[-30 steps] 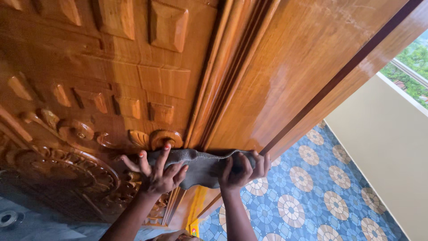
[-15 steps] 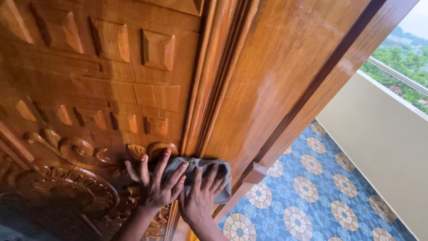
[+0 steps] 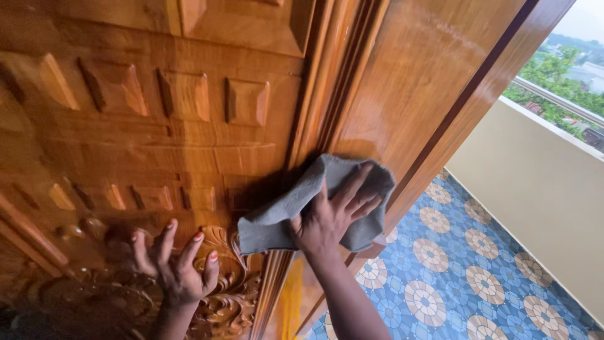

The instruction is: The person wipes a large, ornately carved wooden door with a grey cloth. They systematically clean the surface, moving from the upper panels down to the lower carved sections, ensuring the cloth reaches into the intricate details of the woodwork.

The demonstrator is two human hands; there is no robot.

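Note:
My right hand [image 3: 333, 217] presses a grey cloth [image 3: 283, 217] flat against the glossy wooden door frame [image 3: 402, 82], fingers spread over the cloth. The cloth hangs in a fold to the left of the hand, over the moulded edge between frame and door. My left hand [image 3: 176, 267] rests with fingers apart on the carved wooden door [image 3: 157, 126], just above a scrolled floral carving [image 3: 229, 302]. It holds nothing.
A floor of blue tiles with round beige patterns [image 3: 465, 277] lies at the lower right. A cream parapet wall [image 3: 547, 189] runs along the balcony, with a metal rail and green trees beyond at the upper right.
My left hand has let go of the cloth and dropped lower onto the carving. My right hand has carried the cloth up and right along the frame.

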